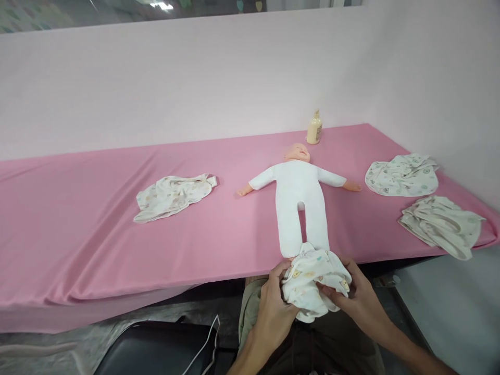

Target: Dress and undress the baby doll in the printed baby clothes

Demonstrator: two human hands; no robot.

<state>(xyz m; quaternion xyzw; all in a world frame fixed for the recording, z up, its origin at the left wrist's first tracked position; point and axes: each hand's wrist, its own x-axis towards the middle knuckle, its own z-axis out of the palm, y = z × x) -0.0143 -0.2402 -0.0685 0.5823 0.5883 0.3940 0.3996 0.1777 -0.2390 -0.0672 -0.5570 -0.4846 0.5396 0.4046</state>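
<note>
A bunched white baby garment (312, 278) with small animal prints is held over my lap at the table's front edge. My left hand (275, 299) grips its left side, and my right hand (353, 294) pinches the right side with the thumb toward its middle. The cloth overlaps the feet of a baby doll (299, 187), which lies on its back in a white body with its arms spread. One foot is mostly covered by the garment; the other foot is hidden. Whether the cloth is around the feet or only in front of them, I cannot tell.
A pink sheet (226, 224) covers the table. One printed cloth garment (175, 195) lies left of the doll; two others (402, 174), (441, 224) lie at the right. A pump bottle (314, 129) stands by the wall. Below is a black chair (156, 349) with a white cable (207, 341).
</note>
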